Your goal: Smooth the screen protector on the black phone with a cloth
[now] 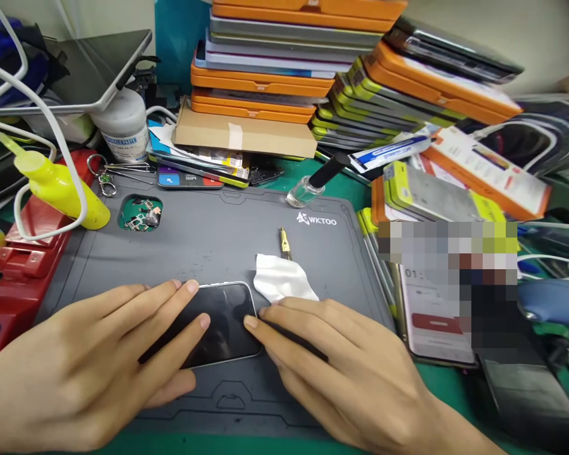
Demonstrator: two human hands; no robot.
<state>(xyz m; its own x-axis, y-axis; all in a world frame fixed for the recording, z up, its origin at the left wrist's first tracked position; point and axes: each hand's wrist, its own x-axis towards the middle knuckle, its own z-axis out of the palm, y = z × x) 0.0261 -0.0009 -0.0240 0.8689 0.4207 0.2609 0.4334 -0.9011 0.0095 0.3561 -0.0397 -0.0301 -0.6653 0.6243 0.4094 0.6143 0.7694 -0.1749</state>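
A smartphone [222,328] with a dark screen and silver frame lies on the grey work mat [208,246]. My left hand [118,341] spans its left part, with fingertips on the glass and upper edge and the thumb by the lower edge. At the phone's right end, my right hand [346,360] has its fingers closed around a slim black tool [298,338]; the palm and fingers hide most of it. Just beyond the right fingers lies a crumpled white cloth [282,278], partly over a small brush [285,242] with a gold-coloured ferrule.
A clear bottle with a black cap [308,186] stands behind the cloth. Small metal parts [142,213] fill the mat's recess. A yellow bottle [64,189] and a red device [28,253] are at left. Stacked boxes [260,82] line the back; another phone [436,316] lies right.
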